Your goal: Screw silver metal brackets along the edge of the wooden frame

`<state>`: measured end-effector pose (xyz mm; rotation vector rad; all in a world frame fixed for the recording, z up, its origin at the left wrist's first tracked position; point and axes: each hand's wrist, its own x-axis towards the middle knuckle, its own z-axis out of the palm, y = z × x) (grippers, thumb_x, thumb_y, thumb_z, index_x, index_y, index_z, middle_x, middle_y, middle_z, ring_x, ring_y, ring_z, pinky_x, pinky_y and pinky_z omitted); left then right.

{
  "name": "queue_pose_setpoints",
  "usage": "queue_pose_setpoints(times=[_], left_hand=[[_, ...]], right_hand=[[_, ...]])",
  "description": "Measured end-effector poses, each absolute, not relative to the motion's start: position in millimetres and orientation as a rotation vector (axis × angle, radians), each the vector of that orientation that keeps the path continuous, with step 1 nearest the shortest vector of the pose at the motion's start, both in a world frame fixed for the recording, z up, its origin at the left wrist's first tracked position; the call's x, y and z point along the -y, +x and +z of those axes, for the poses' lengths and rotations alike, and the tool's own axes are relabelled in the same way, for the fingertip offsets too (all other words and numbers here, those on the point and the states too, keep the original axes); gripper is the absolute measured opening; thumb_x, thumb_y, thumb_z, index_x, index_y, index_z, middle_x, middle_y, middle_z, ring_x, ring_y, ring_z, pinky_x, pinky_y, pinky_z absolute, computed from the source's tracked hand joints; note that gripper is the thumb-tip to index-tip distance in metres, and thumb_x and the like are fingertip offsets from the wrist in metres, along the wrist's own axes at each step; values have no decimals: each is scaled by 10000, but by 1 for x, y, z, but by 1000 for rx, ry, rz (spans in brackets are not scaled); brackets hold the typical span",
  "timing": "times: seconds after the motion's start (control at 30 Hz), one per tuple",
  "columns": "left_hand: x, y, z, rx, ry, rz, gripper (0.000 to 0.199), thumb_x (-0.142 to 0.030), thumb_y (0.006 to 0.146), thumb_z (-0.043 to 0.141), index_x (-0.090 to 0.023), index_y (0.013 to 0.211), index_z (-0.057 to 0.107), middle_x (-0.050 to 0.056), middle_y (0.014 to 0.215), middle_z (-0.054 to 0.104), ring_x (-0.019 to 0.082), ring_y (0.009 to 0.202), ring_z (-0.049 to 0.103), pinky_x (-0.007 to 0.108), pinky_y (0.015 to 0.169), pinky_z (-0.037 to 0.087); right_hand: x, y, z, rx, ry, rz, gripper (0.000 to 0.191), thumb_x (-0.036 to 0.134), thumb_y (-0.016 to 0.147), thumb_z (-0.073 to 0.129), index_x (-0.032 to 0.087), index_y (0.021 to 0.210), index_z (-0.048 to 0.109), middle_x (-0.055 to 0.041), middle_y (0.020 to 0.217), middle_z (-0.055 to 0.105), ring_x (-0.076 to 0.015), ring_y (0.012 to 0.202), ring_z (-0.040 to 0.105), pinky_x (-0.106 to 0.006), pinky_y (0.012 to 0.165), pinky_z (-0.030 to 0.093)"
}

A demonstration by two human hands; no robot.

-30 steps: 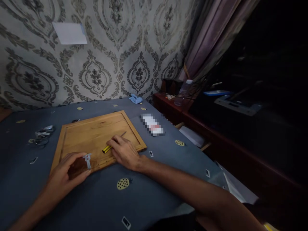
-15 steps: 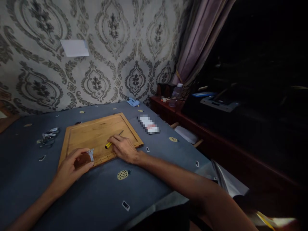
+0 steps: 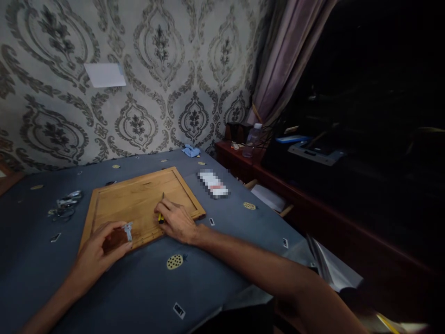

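Between the thumb and fingers of my left hand (image 3: pixel 99 248) is a small silvery metal hinge (image 3: pixel 128 231), held at the near edge of a framed wooden panel (image 3: pixel 139 190). The panel looks like a cabinet door and lies flat on the table. My right hand (image 3: pixel 178 223) rests over the panel's near right part, its fingers closed round a screwdriver (image 3: pixel 161 217) with a yellow and black handle. The thin shaft points away from me, and part of the handle is hidden by the fingers. More metal hinges (image 3: pixel 67 202) lie in a loose group left of the panel.
A blue patterned cloth covers the table (image 3: pixel 139 287). A blurred white and red item (image 3: pixel 212 183) lies right of the panel, and a crumpled blue cloth (image 3: pixel 190 150) at the back corner. A plastic bottle (image 3: pixel 252 140) stands on a dark red ledge (image 3: pixel 225 147) at right.
In my right hand the screwdriver has turned from pointing right to pointing away from me. My left hand still holds the hinge. The whole view has shifted slightly.
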<state>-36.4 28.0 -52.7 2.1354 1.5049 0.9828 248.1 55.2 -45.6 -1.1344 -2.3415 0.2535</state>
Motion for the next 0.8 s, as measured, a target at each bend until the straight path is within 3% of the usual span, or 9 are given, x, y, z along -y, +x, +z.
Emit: queue_pose_setpoints(times=[0.17, 0.53, 0.8], left_hand=[[-31, -42, -61, -1462, 2185, 1009, 563, -747, 854, 731, -287, 1177, 760, 53, 1098, 813, 292, 971, 789, 376, 857, 655], [-27, -31, -47, -1494, 2153, 994, 585, -767, 805, 744, -276, 1122, 774, 72, 1068, 828, 314, 970, 796, 427, 872, 657], [-26, -33, -45, -1485, 2045, 1010, 607, -791, 742, 799, -280, 1069, 782, 58, 1054, 840, 296, 946, 818, 403, 857, 685]], right_hand=[[-56, 248, -48, 2360, -1111, 245, 408, 412, 1050, 721, 193, 1390, 664, -114, 1404, 684, -264, 1185, 715, -490, 988, 639], [-49, 251, -42, 2425, -1052, 214, 420, 416, 1050, 720, 196, 1403, 658, -116, 1415, 680, -268, 1194, 713, -496, 994, 637], [-47, 252, -42, 2469, -1020, 210, 417, 406, 1052, 719, 199, 1409, 656, -118, 1428, 675, -268, 1198, 712, -493, 994, 639]])
